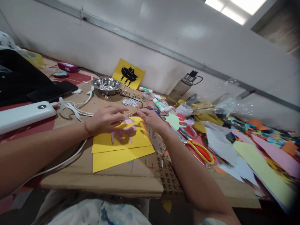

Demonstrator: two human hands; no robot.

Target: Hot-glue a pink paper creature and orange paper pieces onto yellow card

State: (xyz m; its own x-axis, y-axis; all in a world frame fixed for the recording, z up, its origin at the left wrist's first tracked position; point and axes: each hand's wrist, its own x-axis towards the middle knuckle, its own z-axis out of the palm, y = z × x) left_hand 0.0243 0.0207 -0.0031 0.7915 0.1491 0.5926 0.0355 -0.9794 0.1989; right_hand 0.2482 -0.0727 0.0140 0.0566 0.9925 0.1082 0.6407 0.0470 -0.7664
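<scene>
My left hand (106, 119) reaches over the left part of a yellow sheet (100, 143), its fingers stretched toward the right. Beneath its fingers a light purple paper cut-out (125, 132) with leg-like strips lies on that sheet. My right hand (150, 119) is at the sheet's far right edge. Its thumb and fingers come together close to the left fingertips; whatever is between them is too small to make out. A second yellow sheet (122, 159) sticks out below the first, nearer to me.
Right of my forearm lie yellow-handled scissors (202, 153), a pale green cut-out (174, 120) and paper scraps (264, 168). Behind stand a steel bowl (106, 84), glue sticks (159, 105), a bottle (181, 89) and a yellow card (128, 73) with a black shape. A white power bank (25, 115) lies left.
</scene>
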